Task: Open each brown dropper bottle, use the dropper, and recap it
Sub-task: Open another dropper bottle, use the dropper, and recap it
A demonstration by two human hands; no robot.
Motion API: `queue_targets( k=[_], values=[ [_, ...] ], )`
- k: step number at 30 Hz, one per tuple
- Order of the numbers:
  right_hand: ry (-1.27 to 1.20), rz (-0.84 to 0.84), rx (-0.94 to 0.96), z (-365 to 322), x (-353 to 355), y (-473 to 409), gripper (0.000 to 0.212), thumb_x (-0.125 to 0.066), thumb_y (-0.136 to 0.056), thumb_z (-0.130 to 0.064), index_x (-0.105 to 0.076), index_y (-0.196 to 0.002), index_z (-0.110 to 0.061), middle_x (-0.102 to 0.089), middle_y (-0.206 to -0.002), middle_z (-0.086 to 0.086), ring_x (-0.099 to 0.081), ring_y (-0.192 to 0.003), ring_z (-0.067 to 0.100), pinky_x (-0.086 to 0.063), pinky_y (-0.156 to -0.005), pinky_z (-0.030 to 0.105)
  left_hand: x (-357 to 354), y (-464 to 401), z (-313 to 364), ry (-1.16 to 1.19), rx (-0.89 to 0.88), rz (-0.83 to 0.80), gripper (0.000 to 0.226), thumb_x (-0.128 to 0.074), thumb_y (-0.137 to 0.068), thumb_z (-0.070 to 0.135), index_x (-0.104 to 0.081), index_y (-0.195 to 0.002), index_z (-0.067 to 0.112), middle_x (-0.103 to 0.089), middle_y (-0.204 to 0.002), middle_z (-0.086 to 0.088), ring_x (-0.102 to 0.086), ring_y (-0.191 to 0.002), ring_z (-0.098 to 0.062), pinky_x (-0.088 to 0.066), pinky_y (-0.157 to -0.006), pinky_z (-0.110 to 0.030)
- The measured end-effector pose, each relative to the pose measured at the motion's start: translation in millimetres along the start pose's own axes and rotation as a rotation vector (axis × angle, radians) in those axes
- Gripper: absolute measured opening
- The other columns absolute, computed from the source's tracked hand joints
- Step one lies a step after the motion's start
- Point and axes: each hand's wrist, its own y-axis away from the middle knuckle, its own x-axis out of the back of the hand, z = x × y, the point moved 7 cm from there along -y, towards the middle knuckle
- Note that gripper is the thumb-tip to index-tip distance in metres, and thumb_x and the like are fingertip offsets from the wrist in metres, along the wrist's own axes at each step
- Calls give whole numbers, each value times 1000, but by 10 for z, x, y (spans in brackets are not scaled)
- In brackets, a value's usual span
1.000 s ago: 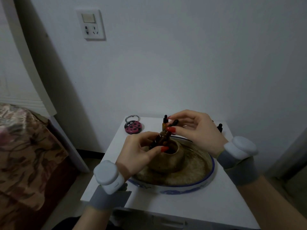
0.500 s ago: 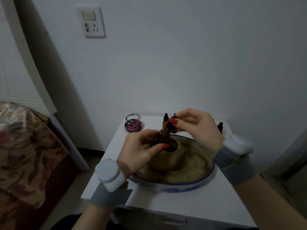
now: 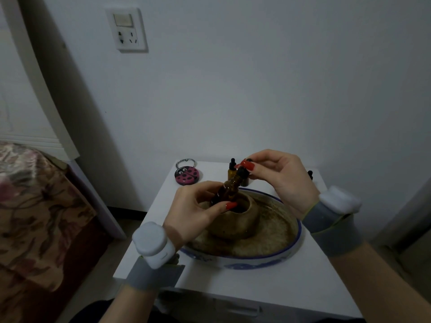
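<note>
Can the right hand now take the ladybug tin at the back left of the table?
Probably not at once: the right hand pinches the cap of the brown bottle, and the left hand lies between it and the ladybug tin.

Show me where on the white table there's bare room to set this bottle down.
Bare table lies along the near edge, in front of the blue-rimmed dish, and in a narrower strip to its right. The back edge is crowded: ladybug tin, standing dropper bottles.

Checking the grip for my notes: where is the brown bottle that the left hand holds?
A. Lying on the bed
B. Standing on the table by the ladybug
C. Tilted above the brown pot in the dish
C: the left hand grips the brown bottle tilted over the brown pot, while the right hand pinches its black cap.
</note>
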Motion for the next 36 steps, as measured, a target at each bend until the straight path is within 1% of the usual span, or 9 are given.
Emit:
queue_targets(
  k=[6,12,15,19,24,26,28,30,36],
  values=[
    [10,-6,1,22,-26,3,25,-73,-71,-26,-72,-86,-7,-74,-85,17,-67,-75,31,-51,-82,58,1,2,17,19,-13,6,36,-75,-77,22,-70,-113,18,-73,-103,7,-67,-98,-6,-52,-92,-23],
    [-1,13,16,19,-28,4,24,-74,-69,-24,-72,-84,-5,-73,-83,19,-66,-71,28,-51,-81,58,1,6,25,23,-21,14,37,-75,-77,21,-70,-112,15,-73,-103,4,-67,-98,-7,-53,-93,-26],
    [-7,10,23,19,-27,5,20,-74,-69,-24,-73,-82,-8,-74,-82,17,-66,-70,27,-51,-81,58,5,4,23,15,-23,18,38,-76,-77,22,-70,-113,14,-73,-103,3,-67,-98,-9,-53,-93,-29],
    [0,0,32,21,-25,5,16,-74,-71,-23,-74,-81,-10,-74,-80,14,-67,-71,26,-51,-80,57,6,8,23,21,-22,16,37,-76,-77,21,-70,-112,14,-73,-103,3,-67,-98,-9,-53,-93,-29],
    [7,0,34,25,-19,3,22,-74,-71,-23,-73,-84,-6,-73,-82,18,-67,-72,29,-51,-80,58,15,8,27,17,-25,28,37,-77,-76,21,-70,-111,16,-73,-101,5,-67,-96,-7,-54,-92,-27],
    [12,-10,27,34,-22,-4,18,-74,-75,-18,-72,-86,-5,-73,-85,19,-67,-74,32,-50,-82,59,19,7,19,12,-23,27,36,-77,-76,20,-70,-111,16,-73,-101,5,-67,-97,-8,-54,-92,-29],
    [22,-25,22,43,-27,-9,12,-72,-80,-12,-72,-90,-5,-73,-87,20,-67,-78,38,-50,-83,60,19,8,6,13,-20,25,37,-78,-76,19,-70,-111,14,-73,-102,3,-67,-97,-10,-54,-92,-32],
    [30,-32,22,41,-31,-6,11,-71,-82,-11,-71,-91,-6,-73,-89,19,-67,-82,43,-51,-84,61,24,15,-8,13,-14,28,38,-78,-75,19,-70,-112,12,-73,-102,2,-68,-97,-12,-54,-92,-34],
    [7,4,38,-9,-12,5,10,-69,-83,-11,-71,-91,-5,-74,-86,16,-67,-78,40,-50,-80,60,32,17,-26,-9,-7,15,38,-78,-76,21,-70,-113,17,-73,-103,5,-67,-98,-9,-54,-92,-31]
  ],
)
